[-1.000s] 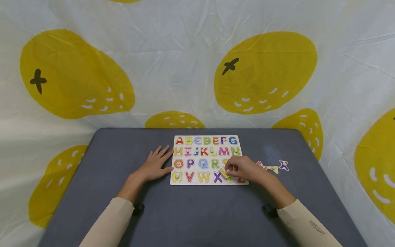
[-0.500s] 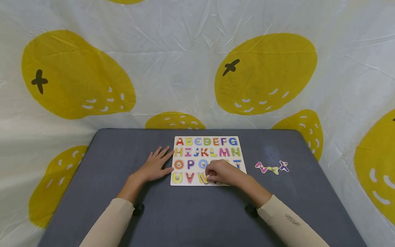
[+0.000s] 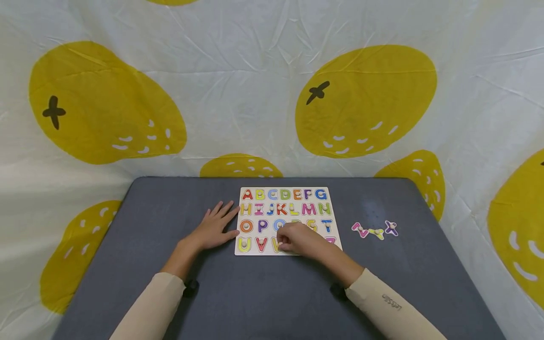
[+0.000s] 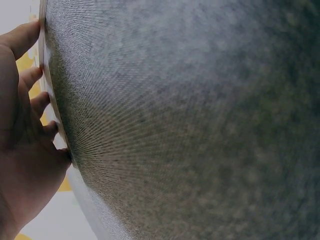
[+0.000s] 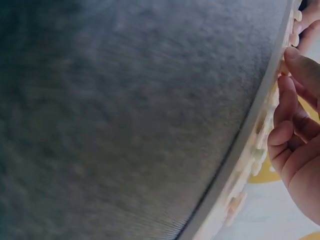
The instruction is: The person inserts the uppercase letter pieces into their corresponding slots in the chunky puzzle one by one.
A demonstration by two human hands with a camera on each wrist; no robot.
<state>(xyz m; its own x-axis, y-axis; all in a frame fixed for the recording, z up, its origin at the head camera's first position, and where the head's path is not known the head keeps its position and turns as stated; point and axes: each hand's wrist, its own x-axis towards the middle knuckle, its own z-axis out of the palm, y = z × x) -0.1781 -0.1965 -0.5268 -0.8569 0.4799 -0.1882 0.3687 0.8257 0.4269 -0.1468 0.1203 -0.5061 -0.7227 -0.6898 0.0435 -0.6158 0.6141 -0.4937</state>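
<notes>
The wooden alphabet peg puzzle board [image 3: 254, 234] lies on the dark table, with knobbed letters in its upper rows. My left hand [image 3: 214, 229] rests flat beside it, fingers spread, fingertips touching its left edge; the left wrist view shows the same hand [image 4: 25, 125] against that edge. My right hand [image 3: 299, 237] is over the bottom row, thumb and fingertips pinching the yellow letter W puzzle piece [image 3: 275, 245] at the W spot. The hand hides most of that piece. In the right wrist view, thumb and index finger of this hand [image 5: 300, 135] meet at a knob.
To the right of the board, three loose letter pieces lie in a row: a pink zigzag one [image 3: 360, 230], a yellow-green Y [image 3: 376, 233] and a purple X [image 3: 391, 228]. A curtain [image 3: 255, 118] with yellow fruit prints hangs behind the table [image 3: 272, 293].
My right hand has carried the yellow W piece leftward across the bottom row, from near the Y spot to the W spot. The left hand has stayed in place.
</notes>
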